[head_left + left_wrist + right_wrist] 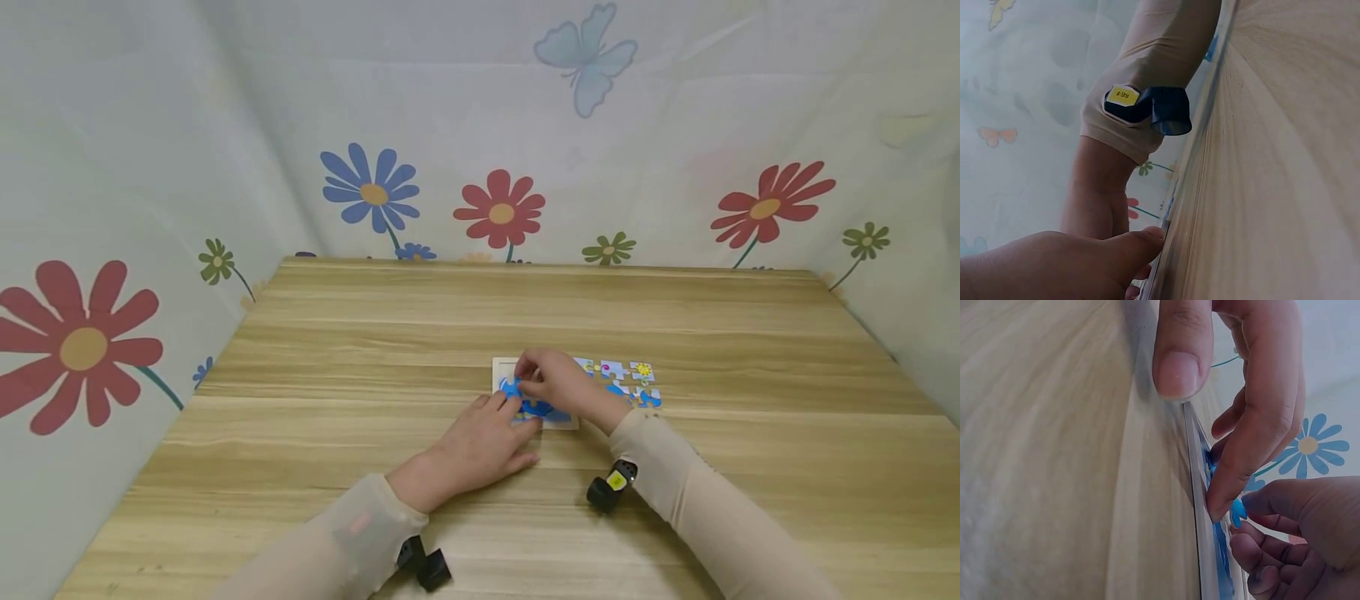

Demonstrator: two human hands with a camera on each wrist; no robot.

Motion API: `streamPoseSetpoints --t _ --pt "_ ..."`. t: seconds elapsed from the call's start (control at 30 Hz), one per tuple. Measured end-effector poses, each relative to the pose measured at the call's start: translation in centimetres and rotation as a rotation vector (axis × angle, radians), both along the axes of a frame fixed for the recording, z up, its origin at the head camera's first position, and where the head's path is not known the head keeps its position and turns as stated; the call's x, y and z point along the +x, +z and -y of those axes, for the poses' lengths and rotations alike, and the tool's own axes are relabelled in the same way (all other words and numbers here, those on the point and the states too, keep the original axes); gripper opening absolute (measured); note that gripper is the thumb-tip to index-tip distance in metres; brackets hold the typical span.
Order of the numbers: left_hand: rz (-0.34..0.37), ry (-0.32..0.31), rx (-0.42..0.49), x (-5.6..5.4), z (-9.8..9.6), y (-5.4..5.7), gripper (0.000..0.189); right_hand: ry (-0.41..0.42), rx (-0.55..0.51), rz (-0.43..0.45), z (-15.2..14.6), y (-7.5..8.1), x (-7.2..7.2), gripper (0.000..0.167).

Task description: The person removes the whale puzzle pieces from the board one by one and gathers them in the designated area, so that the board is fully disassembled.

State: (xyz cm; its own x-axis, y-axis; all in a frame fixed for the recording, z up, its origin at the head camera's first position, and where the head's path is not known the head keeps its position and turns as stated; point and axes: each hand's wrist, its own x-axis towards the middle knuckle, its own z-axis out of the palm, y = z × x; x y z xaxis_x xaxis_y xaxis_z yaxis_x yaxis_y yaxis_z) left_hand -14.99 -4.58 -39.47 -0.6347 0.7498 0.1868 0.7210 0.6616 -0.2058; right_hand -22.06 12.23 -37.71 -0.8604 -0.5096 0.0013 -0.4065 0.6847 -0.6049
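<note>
My left hand point(476, 442) lies over the near left part of a pale-framed jigsaw tray point(498, 364), its fingertips on the blue pieces point(536, 408) inside. In the right wrist view its index finger point(1229, 478) reaches down to the tray, and the thumb stays apart from it. My right hand point(558, 382) is over the tray's upper part. Between its thumb and index finger it pinches a small blue puzzle piece point(1238, 514), close over the tray. The fingers hide much of the tray's picture.
Several loose puzzle pieces point(642, 370) lie right of the tray, partly behind the right hand, one with a yellow flower. The wooden table point(360, 333) meets a flower-printed curtain point(637, 192) at the back and sides. A black camera point(603, 493) hangs at each wrist.
</note>
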Motion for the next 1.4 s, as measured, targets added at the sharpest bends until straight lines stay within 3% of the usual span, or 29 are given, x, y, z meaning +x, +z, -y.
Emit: streamPoseSetpoints --t 0.57,0.97,1.17,1.4 --pt "0.014 0.001 -0.002 -0.1 0.0 0.0 0.040 -0.005 -0.055 -0.016 0.0 -0.2 0.0 0.004" --pt "0.011 -0.004 0.014 -0.1 0.1 -0.1 0.039 -0.040 -0.066 0.023 -0.8 1.0 -0.2 0.005" --pt "0.044 0.005 0.007 -0.1 0.1 0.0 0.040 -0.066 -0.085 0.048 -1.7 1.7 -0.3 0.007" --pt "0.068 0.014 0.002 -0.1 0.2 0.0 0.041 -0.076 -0.090 0.021 -2.6 2.2 -0.3 0.008"
